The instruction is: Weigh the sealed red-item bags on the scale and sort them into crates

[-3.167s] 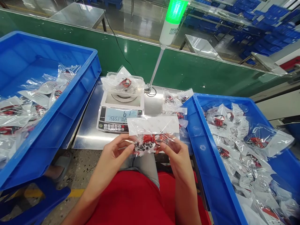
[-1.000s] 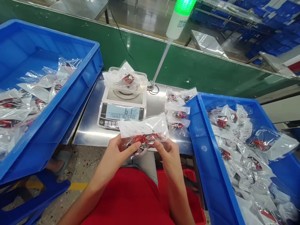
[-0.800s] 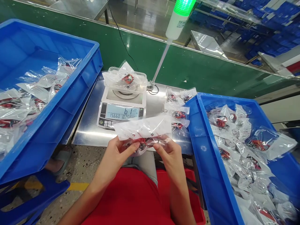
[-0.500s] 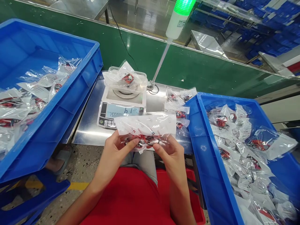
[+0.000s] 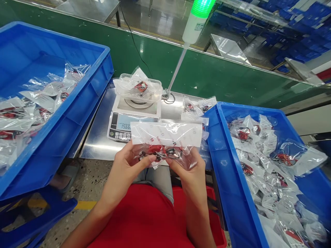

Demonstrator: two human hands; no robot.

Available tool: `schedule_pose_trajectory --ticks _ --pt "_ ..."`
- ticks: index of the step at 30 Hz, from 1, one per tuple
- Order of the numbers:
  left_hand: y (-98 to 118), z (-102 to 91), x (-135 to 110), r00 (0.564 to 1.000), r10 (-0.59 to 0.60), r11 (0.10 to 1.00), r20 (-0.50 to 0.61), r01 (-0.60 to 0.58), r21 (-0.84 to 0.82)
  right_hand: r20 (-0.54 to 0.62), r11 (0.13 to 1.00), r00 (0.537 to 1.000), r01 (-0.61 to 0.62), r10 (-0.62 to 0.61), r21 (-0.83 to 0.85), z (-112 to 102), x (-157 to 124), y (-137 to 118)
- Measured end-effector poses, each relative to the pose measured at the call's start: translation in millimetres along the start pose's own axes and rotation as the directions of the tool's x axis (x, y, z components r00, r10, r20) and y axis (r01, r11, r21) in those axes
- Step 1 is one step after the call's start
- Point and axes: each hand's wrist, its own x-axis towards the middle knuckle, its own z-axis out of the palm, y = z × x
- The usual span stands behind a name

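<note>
Both hands hold one clear plastic bag [image 5: 167,137] with small red and black parts inside, just in front of the steel table's near edge. My left hand [image 5: 129,167] pinches the bag's lower left part with thumb and fingers. My right hand [image 5: 188,170] grips its lower right part the same way. The bag's white printed top stands upright and covers part of the display of a digital scale [image 5: 136,115]. On the scale sits a clear tub [image 5: 137,88] with another such bag in it.
A blue crate [image 5: 85,93] with several filled bags stands at the left, another blue crate [image 5: 222,158] full of bags at the right. A few bags [image 5: 193,106] lie on the steel table [image 5: 99,137]. Behind it run a green conveyor belt [image 5: 207,75] and a green-lit signal lamp [image 5: 196,17].
Over the last second the bag has been turned and lifted a little, so its white top now stands higher and hides more of the scale's display. Both hands stayed on it.
</note>
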Motion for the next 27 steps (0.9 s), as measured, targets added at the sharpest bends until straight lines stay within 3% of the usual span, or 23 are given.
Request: schedule_pose_trajectory --ticks 10,17,27 --pt "4.9 -1.1 -0.2 1.0 -0.02 0.997 0.023 0.021 -0.068 0.054 0.999 0.998 -0.017 0.014 0.045 -3.5 -0.3 -2.5" --pt "0.2 -1.9 -1.6 0.999 -0.017 1.0 0.032 0.017 0.008 -0.042 1.0 0.999 0.0 0.001 0.03 3.7 -1.2 -0.6" --pt "-1.8 4.9 -5.1 0.999 0.04 0.999 -0.018 -0.04 -0.004 -0.03 0.999 0.999 0.012 -0.011 0.051 3.1 -1.3 1.9"
